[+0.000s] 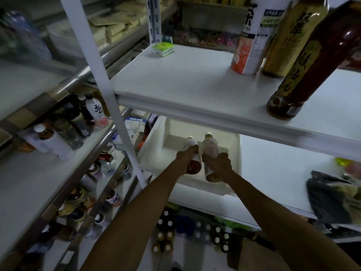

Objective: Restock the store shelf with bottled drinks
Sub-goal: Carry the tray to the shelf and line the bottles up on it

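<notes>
Amber liquid shows in the white-labelled bottle (194, 165) that the left grip (185, 158) holds, fingers curled round its middle. Just beside it, the right grip (219, 165) is wrapped round a pale pink bottle (209, 148). Both bottles tilt away from the person, caps pointing to the back, and nearly touch each other.

Both are held over a white plastic bin (154, 145) that sits on the lower shelf (273, 173). The bin's floor looks bare beyond the bottles. The upper shelf (185, 75) overhangs the back of the bin, so the gap above the caps is low. A white upright post (117, 114) slants down just left of the bin.

To the right the lower shelf is bare white board up to a dark grey bag (328, 198). On the upper shelf three tall bottles (252, 42) stand at the right, and a small green pack (163, 48) lies at the back.

A metal rack (82, 75) on the left carries more bottles. Capped bottles (166, 231) stand on the floor below. The room is dim.
</notes>
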A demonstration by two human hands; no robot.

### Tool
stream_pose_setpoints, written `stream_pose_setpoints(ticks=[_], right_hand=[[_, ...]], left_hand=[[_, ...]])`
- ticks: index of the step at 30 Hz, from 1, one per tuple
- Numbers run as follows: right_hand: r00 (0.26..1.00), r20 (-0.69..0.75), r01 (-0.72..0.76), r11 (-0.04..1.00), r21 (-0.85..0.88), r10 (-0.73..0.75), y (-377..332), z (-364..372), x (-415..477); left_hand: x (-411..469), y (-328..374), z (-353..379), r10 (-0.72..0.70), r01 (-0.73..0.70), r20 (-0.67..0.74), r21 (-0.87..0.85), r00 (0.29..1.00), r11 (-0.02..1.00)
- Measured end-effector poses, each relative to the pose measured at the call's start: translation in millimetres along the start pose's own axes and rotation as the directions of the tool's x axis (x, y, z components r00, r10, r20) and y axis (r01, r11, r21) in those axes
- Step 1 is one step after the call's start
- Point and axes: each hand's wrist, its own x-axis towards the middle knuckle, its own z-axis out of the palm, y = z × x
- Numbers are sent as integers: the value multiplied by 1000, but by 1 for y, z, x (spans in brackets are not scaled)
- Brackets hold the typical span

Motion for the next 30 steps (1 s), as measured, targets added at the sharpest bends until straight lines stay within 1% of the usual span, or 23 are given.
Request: stream_pose_setpoints(ticks=[2, 5, 10, 13, 15, 17, 20, 22, 24, 26, 27, 29, 30], right_hand=[[999, -15, 32, 999, 41, -31, -9, -3, -13], [999, 15, 44, 995, 88, -46, -15, -7, -43], [997, 61, 45, 998, 33, -47, -14, -4, -108], [996, 82, 33, 999, 41, -36, -14, 0, -149], [994, 102, 45, 998, 53, -50, -15, 4, -178], [989, 115, 89, 993, 72, -97, -20, 9, -207], [969, 127, 199, 972, 125, -214, -40, 16, -257], [944, 139, 278, 949, 145, -298, -57, 23, -286], [913, 136, 364, 920, 146, -384, -77, 29, -320], [876, 124, 445, 881, 164, -466, -97, 38, -355], [859, 122, 473, 863, 179, -497, -106, 43, -371], [816, 123, 538, 819, 201, -565, -123, 56, -401], [802, 133, 552, 807, 208, -583, -130, 63, -415]], left_hand=[[-18, 3, -8, 14, -14, -15, -18, 1000, 1000], [-50, 3, -26, 14, -14, -37, -16, 999, 1000], [-110, -14, -63, 29, -30, -77, -2, 997, 1000], [-146, -31, -90, 43, -45, -115, -14, 992, 999], [-171, -41, -109, 62, -60, -146, 22, 987, 998], [-207, -46, -127, 103, -97, -181, 45, 978, 994], [-258, -52, -154, 145, -139, -257, 42, 956, 989], [-290, -51, -174, 197, -184, -338, 71, 920, 980], [-324, -48, -193, 273, -273, -411, 61, 870, 960], [-358, -48, -216, 339, -371, -488, 33, 805, 928], [-374, -48, -229, 368, -416, -536, 34, 760, 909], [-400, -51, -256, 422, -489, -592, 54, 687, 870], [-410, -55, -269, 426, -512, -626, 49, 654, 858]])
